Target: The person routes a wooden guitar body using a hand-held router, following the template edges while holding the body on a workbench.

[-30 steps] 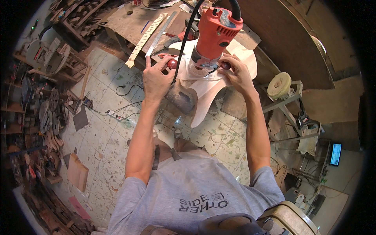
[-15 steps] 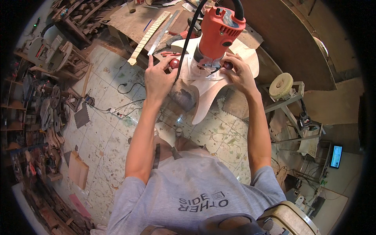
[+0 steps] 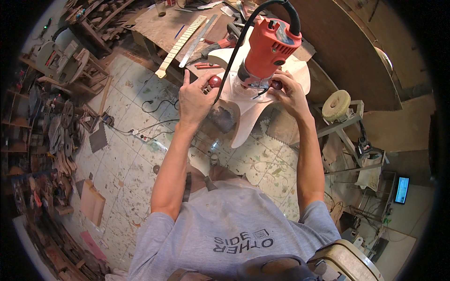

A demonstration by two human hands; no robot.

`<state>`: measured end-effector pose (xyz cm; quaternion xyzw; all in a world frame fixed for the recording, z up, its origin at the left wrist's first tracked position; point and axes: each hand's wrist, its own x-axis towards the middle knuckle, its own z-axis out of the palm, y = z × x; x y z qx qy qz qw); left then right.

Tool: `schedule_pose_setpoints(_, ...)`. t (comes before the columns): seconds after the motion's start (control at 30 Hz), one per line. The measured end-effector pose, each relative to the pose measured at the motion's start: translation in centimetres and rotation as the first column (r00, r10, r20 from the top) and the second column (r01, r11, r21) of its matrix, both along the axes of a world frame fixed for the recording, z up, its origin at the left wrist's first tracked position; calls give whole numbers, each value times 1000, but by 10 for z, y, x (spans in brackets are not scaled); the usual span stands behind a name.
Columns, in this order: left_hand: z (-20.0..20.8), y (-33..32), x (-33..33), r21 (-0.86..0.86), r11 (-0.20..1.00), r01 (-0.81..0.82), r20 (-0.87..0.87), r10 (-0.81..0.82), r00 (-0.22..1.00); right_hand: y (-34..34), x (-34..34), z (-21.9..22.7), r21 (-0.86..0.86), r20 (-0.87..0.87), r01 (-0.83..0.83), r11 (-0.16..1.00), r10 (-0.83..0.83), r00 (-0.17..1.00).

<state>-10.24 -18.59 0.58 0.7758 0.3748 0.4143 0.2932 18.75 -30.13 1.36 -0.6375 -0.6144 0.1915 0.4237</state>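
Observation:
A red-orange handheld router stands on a pale wooden guitar body, its clear base lying on the wood. My left hand pinches the round dark red knob on the left of that base, one finger sticking up free. On the other side, my right hand grips the matching knob, which the fingers partly cover. A black cable loops from the router's top down past my left hand. The cutting bit cannot be made out behind the base and cable.
Left of the guitar body, a fretted neck, a steel ruler and a red-black power tool lie on the workbench. A buffing wheel on a metal stand is at right. Cords cross the tiled floor.
The router has slid a little to the right and nearer to me, with both hands still on its knobs. The guitar body has barely moved.

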Motion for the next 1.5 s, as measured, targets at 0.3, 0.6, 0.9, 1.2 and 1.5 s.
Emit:
schedule_pose_setpoints(0.3, 3, -3, 4, 12, 1000, 19, 32, -19, 999, -6, 0, 2, -23, -46, 9, 1000, -10, 999)
schedule_pose_setpoints(0.6, -4, -1, 2, 11, 1000, 28, 12, -28, 1000, -11, -5, 5, -10, -56, 23, 1000, -24, 998)
schedule_pose_setpoints(0.9, 2, 3, 2, -15, 1000, 5, -9, -5, 1000, 0, -6, 6, 13, -57, 15, 1000, -14, 998)
schedule_pose_setpoints(1.2, -7, 18, 1, 13, 1000, -20, 2, 20, 1000, 16, -2, 0, 21, -22, -23, 1000, 23, 999)
schedule_pose_setpoints(1.5, -3, 22, 0, 5, 999, -38, 10, 37, 999, 25, -5, 5, 31, 46, -22, 999, 21, 999)
